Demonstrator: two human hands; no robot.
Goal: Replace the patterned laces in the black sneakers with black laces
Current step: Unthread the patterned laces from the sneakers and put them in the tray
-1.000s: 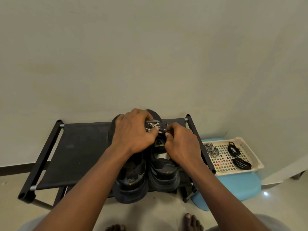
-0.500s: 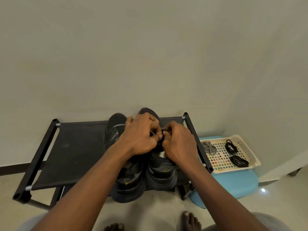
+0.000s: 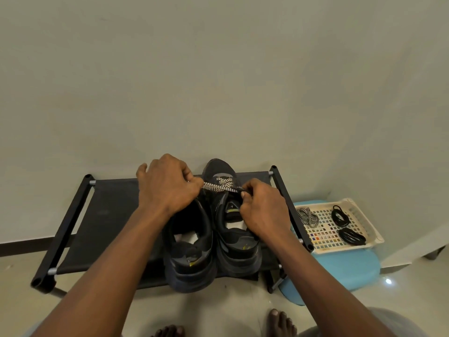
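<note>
Pinching lace above sneaker: your left hand and right hand both hold it. Expect it soft, limp, light; pinch close to sneaker.

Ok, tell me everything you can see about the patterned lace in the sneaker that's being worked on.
The patterned lace is a round, woven-looking cord banded black and white. A few crossings of it sit over the toe end of the right-side black sneaker on the black rack. A free stretch runs taut and nearly level between the hands: the left hand grips it in a fist, the right hand pinches its dark tip. Its run under the hands is hidden.
</note>
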